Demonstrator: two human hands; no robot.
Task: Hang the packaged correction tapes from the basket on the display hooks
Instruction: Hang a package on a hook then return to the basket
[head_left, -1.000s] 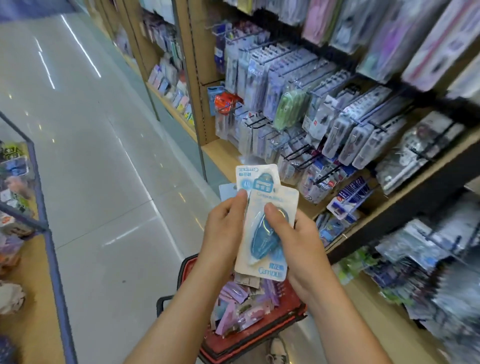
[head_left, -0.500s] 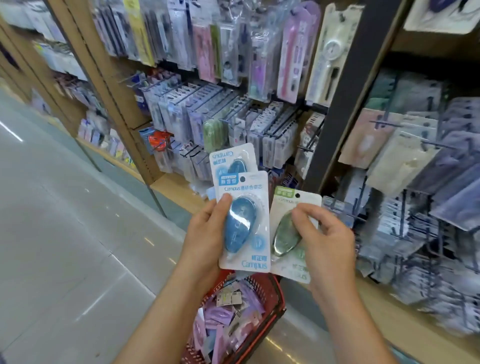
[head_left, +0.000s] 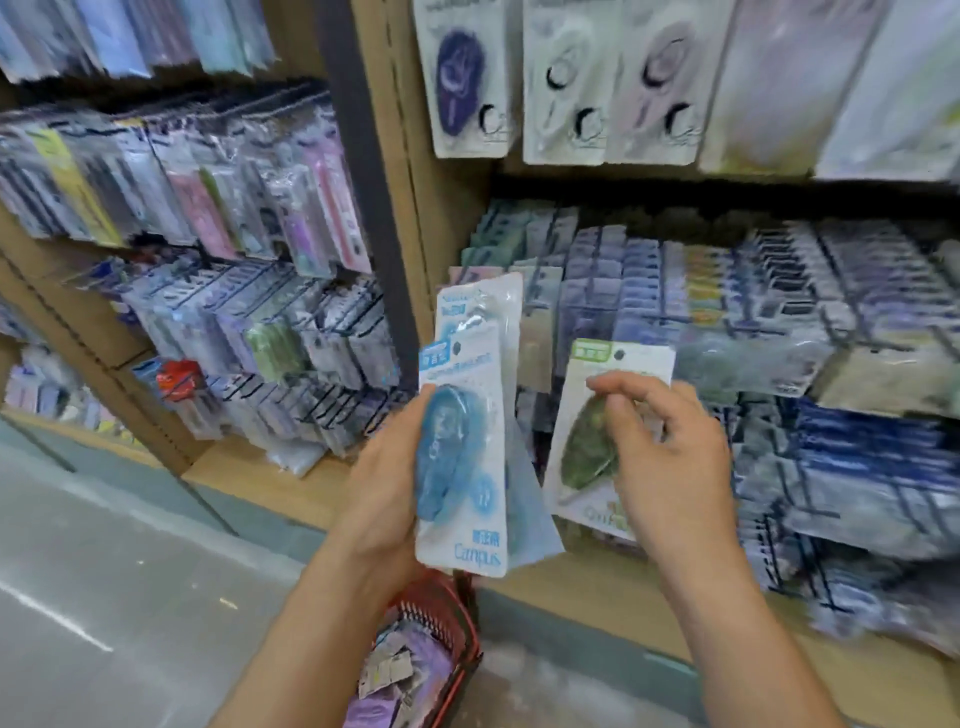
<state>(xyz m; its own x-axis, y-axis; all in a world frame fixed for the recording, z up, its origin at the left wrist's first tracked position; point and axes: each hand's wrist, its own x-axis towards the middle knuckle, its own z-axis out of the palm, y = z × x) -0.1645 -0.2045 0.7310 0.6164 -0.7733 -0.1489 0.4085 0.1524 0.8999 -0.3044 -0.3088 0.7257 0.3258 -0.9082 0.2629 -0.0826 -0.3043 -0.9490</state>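
Left hand (head_left: 384, 483) gripping blue correction tapes (head_left: 460, 467), right hand (head_left: 670, 467) pinching green correction tape (head_left: 582, 447), red basket (head_left: 467, 629) holding more packets (head_left: 389, 670).

Lighting: bright, even and diffuse indoor light; the source is out of view. Shadows are soft, with one dark band under the upper shelf (head_left: 675, 189) at the right. A pale streak of reflected light lies on the floor (head_left: 104, 545), lower left.

Blur: motion smear throughout, heaviest on the hanging packets (head_left: 857, 467) at the right edge and in the top left corner.

Sharpest item: the blue packet (head_left: 457, 457) in the left hand (head_left: 379, 493), brand print legible. The green packet (head_left: 582, 447) in the right hand (head_left: 670, 467) is soft, its print unreadable.

Distortion: wide-angle bend tilts the shelf post (head_left: 363, 208).
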